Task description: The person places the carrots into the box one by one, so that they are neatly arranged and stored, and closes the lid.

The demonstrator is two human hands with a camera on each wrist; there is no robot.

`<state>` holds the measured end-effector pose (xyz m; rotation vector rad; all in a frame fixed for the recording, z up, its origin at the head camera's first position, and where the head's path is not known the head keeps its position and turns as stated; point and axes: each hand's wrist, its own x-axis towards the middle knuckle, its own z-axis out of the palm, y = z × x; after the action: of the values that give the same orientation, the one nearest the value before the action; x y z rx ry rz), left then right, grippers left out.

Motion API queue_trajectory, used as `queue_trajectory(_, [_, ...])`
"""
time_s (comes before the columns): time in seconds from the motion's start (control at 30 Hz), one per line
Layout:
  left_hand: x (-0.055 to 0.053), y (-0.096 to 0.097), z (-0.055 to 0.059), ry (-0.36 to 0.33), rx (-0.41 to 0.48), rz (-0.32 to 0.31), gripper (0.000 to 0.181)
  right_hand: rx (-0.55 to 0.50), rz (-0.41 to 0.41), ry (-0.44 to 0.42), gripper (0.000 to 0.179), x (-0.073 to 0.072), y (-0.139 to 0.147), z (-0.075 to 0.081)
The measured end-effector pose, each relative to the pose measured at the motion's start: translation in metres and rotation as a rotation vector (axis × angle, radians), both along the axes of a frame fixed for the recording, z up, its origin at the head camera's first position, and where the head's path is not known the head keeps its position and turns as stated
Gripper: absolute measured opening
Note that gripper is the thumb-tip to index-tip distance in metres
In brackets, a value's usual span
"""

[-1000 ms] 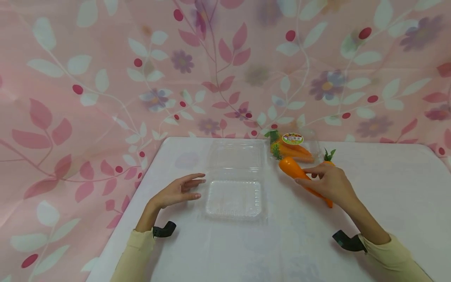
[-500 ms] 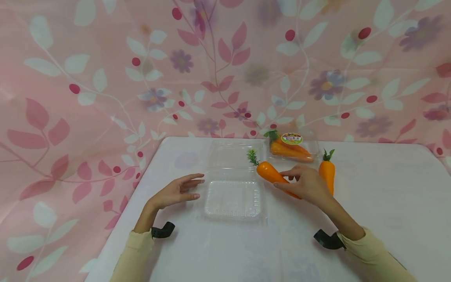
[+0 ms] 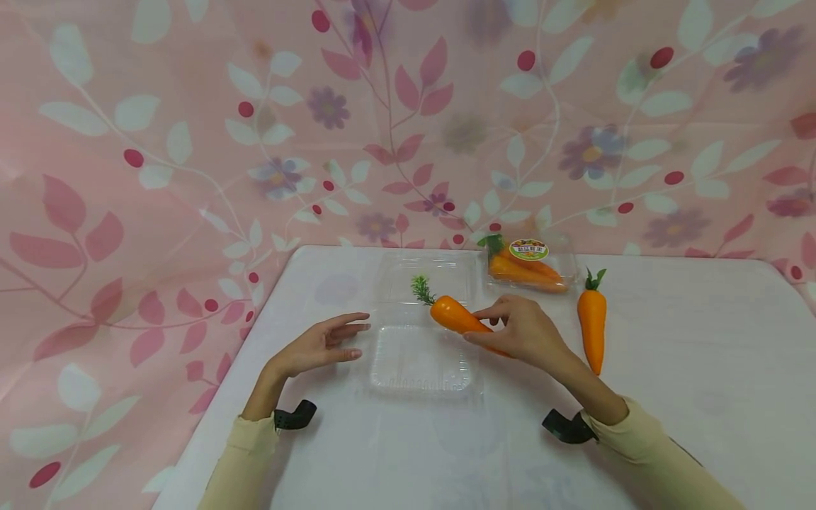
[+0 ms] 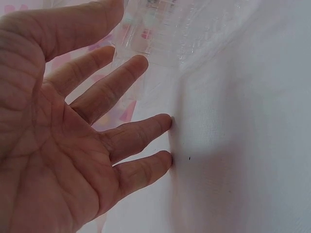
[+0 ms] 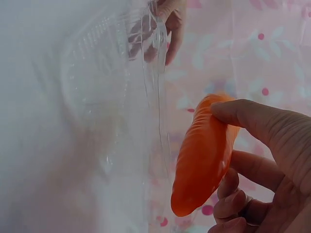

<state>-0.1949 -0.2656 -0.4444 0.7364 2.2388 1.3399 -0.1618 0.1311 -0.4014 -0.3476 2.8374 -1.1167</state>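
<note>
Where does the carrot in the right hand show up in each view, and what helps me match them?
Head: the carrot is a little right of and below centre, held by the right hand.
Left wrist: not in this picture.
Right wrist: right of centre, slightly low.
Shared landmark: the clear plastic box, visible in all three.

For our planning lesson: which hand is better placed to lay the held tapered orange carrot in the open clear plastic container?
Probably the right hand: it pinches the carrot, which overlaps the container in the head view; the left hand, beside it, holds nothing.
</note>
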Motion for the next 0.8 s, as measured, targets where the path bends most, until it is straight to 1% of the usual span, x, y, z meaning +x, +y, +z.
queue_trajectory(0.2, [0.001,0.001,0.003,-0.024,-0.003,0.011,0.071,-0.015,0.020,-0.045,0.043,-0.002,-0.014,0.002])
queue_trajectory(0.33, [0.001,0.001,0.003,-0.041,-0.012,0.020,0.071,-0.012,0.038,-0.066,0.042,-0.002,-0.024,0.002])
queue_trajectory(0.53, [0.000,0.002,0.002,-0.042,-0.037,0.037,0.071,-0.011,0.074,-0.049,0.040,-0.003,-0.036,0.000])
queue_trajectory(0.8, [-0.001,0.002,0.002,-0.047,-0.023,0.029,0.071,-0.003,0.116,-0.044,0.035,-0.002,-0.053,-0.004])
